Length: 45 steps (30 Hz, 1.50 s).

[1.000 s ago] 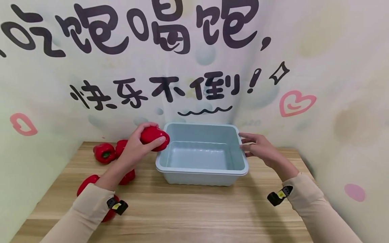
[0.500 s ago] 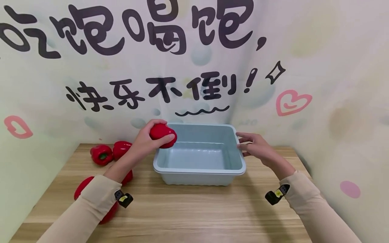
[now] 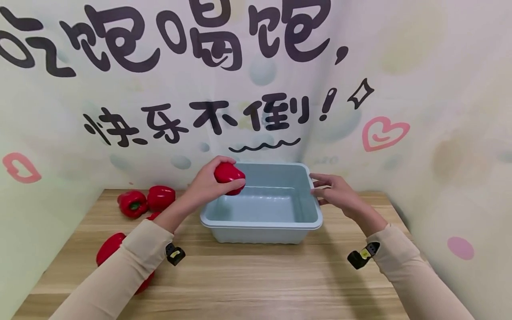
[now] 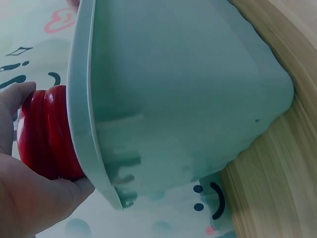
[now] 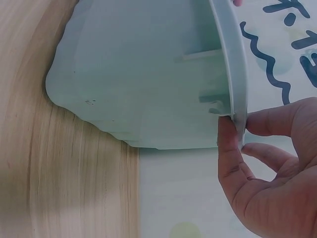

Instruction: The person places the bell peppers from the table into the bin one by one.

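Observation:
My left hand grips a red bell pepper, thumb on the near side and fingers over the far side. It holds the pepper above the left part of a light blue plastic basin. The left wrist view shows the same pepper just beyond the basin's rim. On the opposite side, my right hand pinches the basin's right rim; in the right wrist view, thumb and fingers stand on either side of that rim. No other pepper shows inside the basin.
Several red bell peppers lie on the wooden table at the left, two at the back, one green-stemmed and one beside it. Nearer ones are partly hidden by my left forearm. A printed wall cloth hangs behind the basin.
My left hand has carried the bell pepper rightward, from beside the basin's left rim to above its inside. My right hand keeps its place at the right rim. The head view has shifted slightly.

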Each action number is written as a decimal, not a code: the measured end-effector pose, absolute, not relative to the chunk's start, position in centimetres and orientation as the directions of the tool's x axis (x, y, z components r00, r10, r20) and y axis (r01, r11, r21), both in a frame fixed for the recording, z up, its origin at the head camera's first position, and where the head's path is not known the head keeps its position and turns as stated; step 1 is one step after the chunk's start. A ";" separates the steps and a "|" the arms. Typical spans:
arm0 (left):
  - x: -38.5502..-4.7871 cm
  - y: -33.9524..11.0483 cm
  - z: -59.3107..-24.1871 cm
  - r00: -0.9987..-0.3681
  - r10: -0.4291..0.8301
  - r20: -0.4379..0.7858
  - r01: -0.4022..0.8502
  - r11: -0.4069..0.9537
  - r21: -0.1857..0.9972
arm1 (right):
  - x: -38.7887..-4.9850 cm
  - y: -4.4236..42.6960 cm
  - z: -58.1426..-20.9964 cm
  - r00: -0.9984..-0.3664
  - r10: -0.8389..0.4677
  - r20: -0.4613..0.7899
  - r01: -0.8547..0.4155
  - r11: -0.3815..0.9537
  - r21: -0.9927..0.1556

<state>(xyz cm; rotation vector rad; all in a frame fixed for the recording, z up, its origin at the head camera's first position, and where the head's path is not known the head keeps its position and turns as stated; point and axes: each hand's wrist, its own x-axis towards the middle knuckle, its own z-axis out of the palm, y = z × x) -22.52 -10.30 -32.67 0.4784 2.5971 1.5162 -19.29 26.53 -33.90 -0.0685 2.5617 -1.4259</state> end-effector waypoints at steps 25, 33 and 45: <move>-24.1 -8.5 -31.0 -0.925 0.379 0.007 0.198 0.466 0.862 | -19.5 26.3 -33.9 -0.976 -0.147 -0.163 0.059 0.542 -0.838; -24.4 -7.3 -30.7 -0.894 0.448 0.016 0.297 0.565 0.770 | -19.4 26.3 -33.9 -0.976 -0.147 -0.160 0.054 0.551 -0.833; -24.4 -6.3 -29.8 -0.806 0.578 0.124 0.554 0.666 0.500 | -19.4 26.5 -34.0 -0.977 -0.139 -0.162 0.059 0.551 -0.832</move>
